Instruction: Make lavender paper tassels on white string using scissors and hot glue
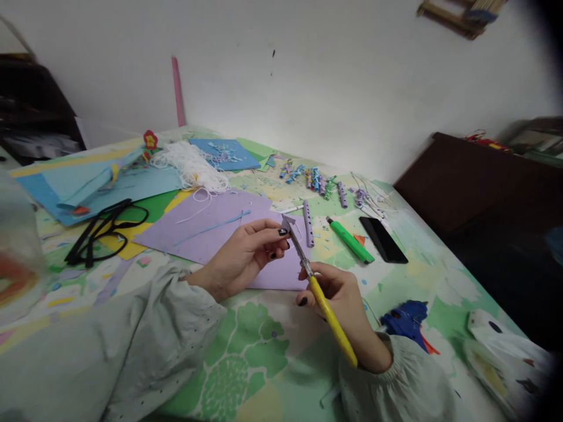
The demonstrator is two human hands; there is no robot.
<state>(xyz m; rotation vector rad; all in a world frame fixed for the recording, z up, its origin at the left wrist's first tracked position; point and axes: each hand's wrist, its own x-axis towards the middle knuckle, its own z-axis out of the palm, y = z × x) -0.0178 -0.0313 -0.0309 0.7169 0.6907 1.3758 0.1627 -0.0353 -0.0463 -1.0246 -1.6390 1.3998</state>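
Note:
My left hand (257, 249) pinches a small piece of purple paper (288, 221) between thumb and fingers. In my right hand (338, 293) is a hand-held hole punch (323, 299), with a yellow handle and a long metal jaw. The tip of the jaw is at the purple piece; whether it bites into it is too small to tell. Under both hands lies a large purple sheet (211, 220). Just beyond them is a rolled purple paper tube (308, 223) with a row of dark dots.
Right of my hands lie a green cutter (349, 240), a black phone (382, 239) and a blue glue gun (404, 319). Several small paper curls (314, 180) sit farther back. Leftward are white yarn (189, 166), black glasses (108, 231), a blue sheet (244, 155) and light blue paper (149, 184).

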